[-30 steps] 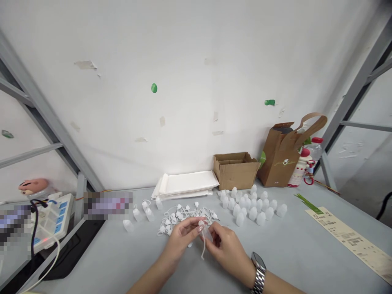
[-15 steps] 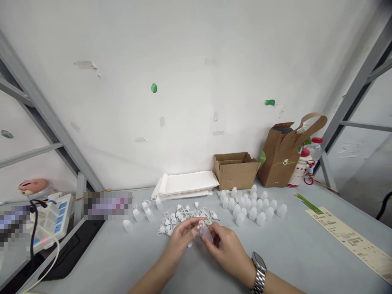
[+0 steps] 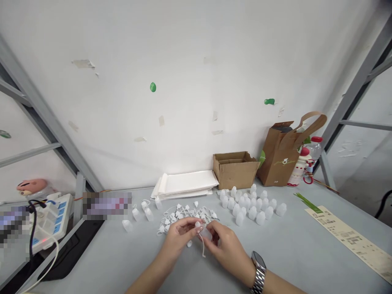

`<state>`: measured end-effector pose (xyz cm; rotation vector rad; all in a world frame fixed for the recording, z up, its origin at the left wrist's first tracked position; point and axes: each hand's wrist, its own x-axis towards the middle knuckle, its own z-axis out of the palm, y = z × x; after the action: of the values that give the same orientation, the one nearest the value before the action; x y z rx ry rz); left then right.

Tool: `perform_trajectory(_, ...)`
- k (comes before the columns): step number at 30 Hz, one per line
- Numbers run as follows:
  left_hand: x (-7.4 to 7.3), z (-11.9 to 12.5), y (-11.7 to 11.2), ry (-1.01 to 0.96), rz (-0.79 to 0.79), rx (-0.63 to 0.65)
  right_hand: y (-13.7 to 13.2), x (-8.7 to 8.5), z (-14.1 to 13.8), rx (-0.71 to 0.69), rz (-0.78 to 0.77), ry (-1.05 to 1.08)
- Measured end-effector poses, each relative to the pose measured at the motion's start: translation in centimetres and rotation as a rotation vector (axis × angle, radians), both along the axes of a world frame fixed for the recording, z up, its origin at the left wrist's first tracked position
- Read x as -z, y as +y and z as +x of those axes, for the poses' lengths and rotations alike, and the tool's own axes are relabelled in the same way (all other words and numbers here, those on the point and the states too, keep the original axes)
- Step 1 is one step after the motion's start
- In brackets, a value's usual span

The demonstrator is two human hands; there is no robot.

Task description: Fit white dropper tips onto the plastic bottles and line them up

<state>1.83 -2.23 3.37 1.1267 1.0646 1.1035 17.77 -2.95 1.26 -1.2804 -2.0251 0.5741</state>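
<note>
Near the table's front middle, my left hand (image 3: pixel 176 239) is closed, its thumb and fingers pinching a small white cap (image 3: pixel 197 224) whose cord (image 3: pixel 203 247) hangs down. My right hand (image 3: pixel 228 243) grips a translucent white plastic cup (image 3: pixel 207 233) from the right, tilted against the cap; fingers partly hide where the two meet. Just behind both hands lies a pile of white corded caps (image 3: pixel 177 216), and a single small white piece (image 3: pixel 189 243) is beside my left hand. Several loose translucent cups (image 3: pixel 252 213) stand at the right. Over to the left are several cups with corded caps (image 3: pixel 149 214).
Flat white packets (image 3: pixel 190 181) lie along the wall beside an open cardboard box (image 3: pixel 239 175). Behind, at the right, stand a brown paper bag (image 3: pixel 277 163) and bottles (image 3: pixel 297 169). A paper strip (image 3: pixel 349 234) lies far right; a power strip (image 3: pixel 58 220) is left.
The cup and cap have turned between my fingers, and the cord now hangs visibly below them. Both hands stay in nearly the same place.
</note>
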Motion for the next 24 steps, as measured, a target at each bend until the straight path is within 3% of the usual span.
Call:
perform_trajectory(6, -0.1, -0.3, 0.2, -0.020, -0.002, -0.044, 0.0, -0.3, 0.1, -0.050, -0.027, 0.052)
perform_trajectory(18, 1.2, -0.3, 0.4, -0.016, 0.023, 0.009, -0.1, 0.0, -0.1, 0.028, -0.060, 0.034)
perform_trajectory(24, 1.2, -0.2, 0.4, -0.025, 0.032, -0.034, 0.0, -0.2, 0.0, -0.028, -0.120, 0.044)
